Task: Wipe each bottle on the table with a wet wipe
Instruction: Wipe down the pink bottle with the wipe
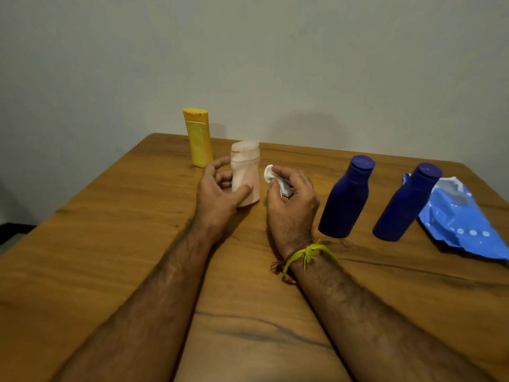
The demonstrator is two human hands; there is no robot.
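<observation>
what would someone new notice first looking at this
Probably the two hands at the centre of the wooden table: the left hand around a pale pink bottle, the right hand pinching a crumpled white wipe. Next, two dark blue bottles at right and a yellow bottle behind.

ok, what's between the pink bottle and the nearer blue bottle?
In the head view, the right hand pinching the white wipe sits between the pink bottle and the nearer blue bottle; otherwise bare table.
</observation>
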